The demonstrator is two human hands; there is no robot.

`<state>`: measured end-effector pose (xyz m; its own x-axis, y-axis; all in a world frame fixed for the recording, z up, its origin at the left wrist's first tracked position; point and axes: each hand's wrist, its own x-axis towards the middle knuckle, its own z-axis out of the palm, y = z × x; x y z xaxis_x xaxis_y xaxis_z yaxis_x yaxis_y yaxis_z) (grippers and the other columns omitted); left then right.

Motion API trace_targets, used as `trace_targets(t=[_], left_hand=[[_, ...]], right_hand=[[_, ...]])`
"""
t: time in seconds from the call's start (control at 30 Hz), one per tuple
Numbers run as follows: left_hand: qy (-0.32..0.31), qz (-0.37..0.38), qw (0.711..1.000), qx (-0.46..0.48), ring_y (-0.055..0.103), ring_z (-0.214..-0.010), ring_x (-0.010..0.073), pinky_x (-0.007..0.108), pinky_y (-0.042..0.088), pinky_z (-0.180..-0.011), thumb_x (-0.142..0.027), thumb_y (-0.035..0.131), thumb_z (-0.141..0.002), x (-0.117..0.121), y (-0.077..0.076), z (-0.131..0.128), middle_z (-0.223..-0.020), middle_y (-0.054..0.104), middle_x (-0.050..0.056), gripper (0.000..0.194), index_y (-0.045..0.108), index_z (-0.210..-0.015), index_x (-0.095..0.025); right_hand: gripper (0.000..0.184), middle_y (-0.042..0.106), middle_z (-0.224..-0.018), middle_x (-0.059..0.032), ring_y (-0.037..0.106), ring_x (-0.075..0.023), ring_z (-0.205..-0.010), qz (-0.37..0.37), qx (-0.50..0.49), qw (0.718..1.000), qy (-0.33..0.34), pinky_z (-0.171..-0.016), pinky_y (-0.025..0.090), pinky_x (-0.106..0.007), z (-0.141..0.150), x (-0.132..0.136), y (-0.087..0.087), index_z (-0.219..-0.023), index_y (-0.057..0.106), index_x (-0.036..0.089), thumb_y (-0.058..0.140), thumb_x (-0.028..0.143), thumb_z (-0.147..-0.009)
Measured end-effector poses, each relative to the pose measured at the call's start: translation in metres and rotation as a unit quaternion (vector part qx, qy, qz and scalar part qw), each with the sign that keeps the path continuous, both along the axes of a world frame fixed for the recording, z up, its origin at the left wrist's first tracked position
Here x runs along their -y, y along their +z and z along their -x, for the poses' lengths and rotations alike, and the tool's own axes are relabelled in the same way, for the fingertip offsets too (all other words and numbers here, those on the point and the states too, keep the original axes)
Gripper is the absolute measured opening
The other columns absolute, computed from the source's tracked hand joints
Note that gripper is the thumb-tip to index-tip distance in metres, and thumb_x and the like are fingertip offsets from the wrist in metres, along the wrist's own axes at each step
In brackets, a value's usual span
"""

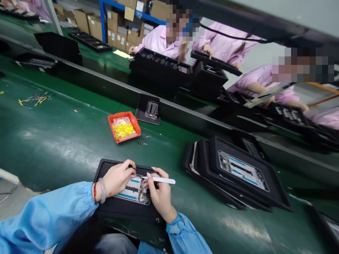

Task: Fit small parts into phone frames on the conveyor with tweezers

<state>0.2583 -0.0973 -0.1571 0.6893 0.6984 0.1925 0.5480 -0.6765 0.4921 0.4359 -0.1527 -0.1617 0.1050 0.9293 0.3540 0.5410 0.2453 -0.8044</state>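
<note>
An opened phone frame point(128, 196), with blue strips and a dark flex cable showing inside, lies in a black foam tray point(106, 210) in front of me. My right hand point(161, 194) is closed on white tweezers point(165, 180), whose tip points left at the phone's far edge. My left hand point(118, 178) rests over the left part of the phone. Its thumb and fingers are pinched together near the tweezer tip, and whatever is between them is too small to make out. The hands cover parts of the phone.
Beyond the tray stand a red bin point(113, 133) of small yellow pieces and another phone frame point(152, 109) on a black tray. Stacked black trays point(278, 192) with a phone frame sit at right. Loose strips point(35, 100) lie far left. Co-workers in pink work across the conveyor.
</note>
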Motion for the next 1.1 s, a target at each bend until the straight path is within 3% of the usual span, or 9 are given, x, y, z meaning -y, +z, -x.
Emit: trace_targets(t=[0.13,0.27,0.47,0.63,0.73,0.8,0.9,1.0,1.1], left_hand=[[-0.001,-0.008,1.000,-0.009,0.063,-0.075,0.0148,0.026,0.053,-0.072,-0.013,0.035,-0.091,0.000,-0.001,0.001,-0.101,0.057,0.006,0.024,0.059,-0.089,-0.018],[-0.003,-0.017,1.000,-0.017,0.063,-0.077,0.0155,0.027,0.054,-0.072,-0.013,0.036,-0.091,0.001,-0.003,0.000,-0.101,0.057,0.006,0.024,0.059,-0.089,-0.018],[0.013,-0.019,0.999,-0.029,0.062,-0.075,0.0145,0.026,0.053,-0.071,-0.009,0.039,-0.088,0.004,-0.004,-0.001,-0.102,0.056,0.006,0.022,0.058,-0.091,-0.019],[-0.003,0.007,1.000,-0.015,0.062,-0.083,0.0154,0.025,0.053,-0.074,0.001,0.037,-0.076,0.005,-0.004,-0.001,-0.105,0.053,0.006,0.029,0.055,-0.090,-0.018],[0.005,-0.012,1.000,-0.009,0.061,-0.076,0.0146,0.026,0.054,-0.071,0.002,0.036,-0.074,0.006,-0.007,-0.002,-0.106,0.052,0.007,0.031,0.053,-0.089,-0.018],[0.014,-0.041,0.999,-0.001,0.061,-0.071,0.0142,0.027,0.054,-0.069,0.001,0.034,-0.077,0.007,-0.009,-0.003,-0.106,0.052,0.008,0.028,0.053,-0.088,-0.017],[0.014,-0.074,0.997,0.011,0.063,-0.072,0.0148,0.028,0.055,-0.069,-0.002,0.034,-0.081,0.008,-0.011,-0.003,-0.109,0.053,0.009,0.025,0.053,-0.087,-0.018],[0.017,-0.091,0.996,0.014,0.063,-0.072,0.0145,0.026,0.055,-0.068,-0.001,0.032,-0.081,0.009,-0.014,-0.003,-0.108,0.055,0.007,0.028,0.052,-0.086,-0.019],[0.023,-0.108,0.994,0.022,0.063,-0.066,0.0135,0.025,0.054,-0.064,0.000,0.030,-0.080,0.009,-0.017,-0.003,-0.104,0.057,0.007,0.030,0.052,-0.084,-0.019]], right_hand=[[0.024,0.063,-0.067,-0.0024,0.067,-0.0180,-0.060,-0.072,0.062,0.995,0.010,-0.065,0.057,-0.031,0.001,-0.002,0.000,-0.091,0.057,0.020,0.040,0.035,-0.099],[0.022,0.066,-0.084,-0.0082,0.069,-0.0188,-0.070,-0.114,0.107,0.987,0.046,-0.062,0.057,-0.028,0.001,-0.004,0.001,-0.102,0.054,0.018,0.035,0.030,-0.100],[0.020,0.067,-0.081,-0.0087,0.068,-0.0201,-0.067,-0.122,0.183,0.966,0.139,-0.060,0.057,-0.031,-0.001,-0.011,0.015,-0.108,0.050,0.016,0.032,0.020,-0.099],[0.030,0.066,-0.070,-0.0069,0.062,-0.0192,-0.054,-0.154,0.297,0.919,0.209,-0.052,0.054,-0.032,0.005,-0.016,0.027,-0.101,0.052,0.015,0.022,0.015,-0.099],[0.025,0.068,-0.074,-0.0067,0.066,-0.0190,-0.060,-0.150,0.263,0.938,0.165,-0.057,0.055,-0.030,-0.001,-0.017,0.032,-0.104,0.051,0.016,0.027,0.023,-0.100],[0.018,0.067,-0.073,-0.0047,0.067,-0.0185,-0.062,-0.157,0.205,0.962,0.087,-0.056,0.055,-0.028,-0.011,-0.014,0.036,-0.100,0.051,0.020,0.034,0.027,-0.099],[0.020,0.065,-0.078,-0.0060,0.066,-0.0196,-0.068,-0.147,0.167,0.975,-0.021,-0.059,0.054,-0.029,-0.032,-0.001,0.042,-0.085,0.049,0.023,0.035,0.026,-0.098],[0.023,0.064,-0.083,-0.0076,0.066,-0.0191,-0.070,-0.066,0.187,0.978,-0.058,-0.062,0.054,-0.027,-0.052,0.018,0.038,-0.085,0.052,0.024,0.033,0.027,-0.098],[0.027,0.063,-0.074,-0.0033,0.066,-0.0163,-0.059,0.048,0.189,0.980,-0.036,-0.051,0.051,-0.021,-0.063,0.035,0.018,-0.084,0.056,0.026,0.034,0.034,-0.097]])
